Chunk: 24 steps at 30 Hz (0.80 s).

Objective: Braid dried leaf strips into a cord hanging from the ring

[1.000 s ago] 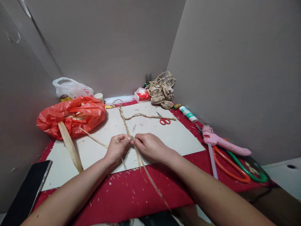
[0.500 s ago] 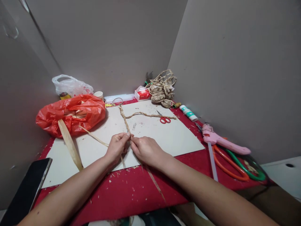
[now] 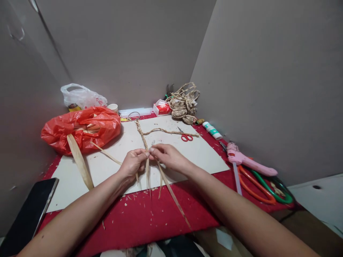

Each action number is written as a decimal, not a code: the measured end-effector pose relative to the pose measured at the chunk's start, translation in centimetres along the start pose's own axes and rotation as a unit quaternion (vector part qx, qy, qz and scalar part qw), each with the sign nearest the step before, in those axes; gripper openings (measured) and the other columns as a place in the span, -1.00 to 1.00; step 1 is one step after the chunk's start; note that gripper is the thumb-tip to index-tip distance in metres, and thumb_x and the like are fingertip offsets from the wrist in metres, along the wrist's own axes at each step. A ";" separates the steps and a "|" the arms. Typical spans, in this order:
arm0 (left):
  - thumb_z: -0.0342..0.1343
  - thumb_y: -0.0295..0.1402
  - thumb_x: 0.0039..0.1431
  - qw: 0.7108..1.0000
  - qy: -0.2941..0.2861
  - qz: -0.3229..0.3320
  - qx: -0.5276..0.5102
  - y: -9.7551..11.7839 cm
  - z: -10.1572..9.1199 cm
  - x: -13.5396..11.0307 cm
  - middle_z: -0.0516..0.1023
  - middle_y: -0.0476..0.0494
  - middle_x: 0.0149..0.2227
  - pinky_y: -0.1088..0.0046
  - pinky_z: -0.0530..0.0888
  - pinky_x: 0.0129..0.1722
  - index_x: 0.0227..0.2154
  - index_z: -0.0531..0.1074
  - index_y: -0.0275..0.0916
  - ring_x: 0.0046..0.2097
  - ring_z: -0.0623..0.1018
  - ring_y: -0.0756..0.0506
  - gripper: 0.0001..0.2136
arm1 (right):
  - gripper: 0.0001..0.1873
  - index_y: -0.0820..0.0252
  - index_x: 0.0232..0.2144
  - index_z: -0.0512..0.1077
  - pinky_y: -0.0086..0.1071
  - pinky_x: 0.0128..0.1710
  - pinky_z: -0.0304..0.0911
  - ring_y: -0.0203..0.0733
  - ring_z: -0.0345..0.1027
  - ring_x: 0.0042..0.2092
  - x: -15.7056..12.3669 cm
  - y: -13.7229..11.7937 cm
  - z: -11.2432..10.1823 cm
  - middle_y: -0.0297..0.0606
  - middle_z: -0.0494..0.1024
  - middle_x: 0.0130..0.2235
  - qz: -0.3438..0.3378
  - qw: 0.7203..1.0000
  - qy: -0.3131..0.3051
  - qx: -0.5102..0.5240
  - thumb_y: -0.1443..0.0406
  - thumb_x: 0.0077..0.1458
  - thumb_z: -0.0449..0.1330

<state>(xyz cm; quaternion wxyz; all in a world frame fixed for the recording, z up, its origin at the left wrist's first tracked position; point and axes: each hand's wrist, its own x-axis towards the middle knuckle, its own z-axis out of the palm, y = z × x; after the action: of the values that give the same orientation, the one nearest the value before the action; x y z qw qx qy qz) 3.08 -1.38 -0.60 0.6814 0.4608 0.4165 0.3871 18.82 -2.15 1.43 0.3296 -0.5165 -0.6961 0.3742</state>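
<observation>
A braided straw cord (image 3: 141, 136) runs from a metal ring (image 3: 133, 116) down the white board (image 3: 203, 153) to my hands. My left hand (image 3: 133, 164) and my right hand (image 3: 166, 155) meet at the braid's near end, both pinching the loose straw strips (image 3: 166, 185) that trail toward me over the red cloth. A side branch of the cord (image 3: 171, 132) lies off to the right toward red scissors (image 3: 187, 137).
A red plastic bag (image 3: 83, 129) with straw leaves and a long leaf (image 3: 79, 162) lie left. A phone (image 3: 29, 214) sits near left. Woven straw pieces (image 3: 183, 101), a glue stick (image 3: 212, 130), a pink glue gun (image 3: 248, 162) and coloured hoops (image 3: 265, 187) lie right.
My hands have stayed at the braid's end, working the strips; the loose strands now fan out more below my fingers, and my right hand has shifted slightly up and away.
</observation>
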 end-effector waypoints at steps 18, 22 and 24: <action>0.10 -0.31 0.04 0.976 -0.071 0.114 0.174 0.3 -0.9 0.0 0.47 -0.10 -0.46 0.51 0.32 -0.31 -0.40 0.38 -0.29 -0.38 0.43 -0.02 -0.86 | -0.62 0.21 -0.62 0.23 -0.54 -0.80 -0.33 -0.50 -0.26 -0.77 0.8 2.2 1.9 -0.57 0.05 -0.80 0.176 0.921 -0.173 0.301 0.07 0.07 0.08; 0.02 -0.39 0.07 0.912 -0.029 0.167 0.374 1.1 -0.9 -0.9 0.39 -0.05 -0.54 0.53 0.21 -0.42 -0.50 0.34 -0.25 -0.47 0.34 -0.01 -0.91 | -0.63 0.24 -0.64 0.30 -0.51 -0.80 -0.35 -0.48 -0.25 -0.80 0.5 2.1 2.7 -0.54 0.02 -0.85 0.163 0.937 -0.103 0.290 0.15 0.09 0.05; 0.00 -0.41 0.08 0.871 0.005 0.170 0.461 1.6 -0.7 -1.6 0.33 -0.04 -0.60 0.51 0.13 -0.47 -0.57 0.30 -0.23 -0.54 0.28 0.00 -0.86 | -0.66 0.26 -0.62 0.35 -0.50 -0.79 -0.34 -0.48 -0.24 -0.79 0.4 1.9 3.0 -0.54 0.03 -0.86 0.162 0.939 -0.085 0.290 0.18 0.09 0.06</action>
<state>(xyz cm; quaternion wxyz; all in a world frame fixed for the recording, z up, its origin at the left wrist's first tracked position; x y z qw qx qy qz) 1.59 -2.16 1.11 0.3127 0.7846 0.4662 0.2632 17.12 -1.97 -1.70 0.3399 -0.4707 -0.4898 0.6504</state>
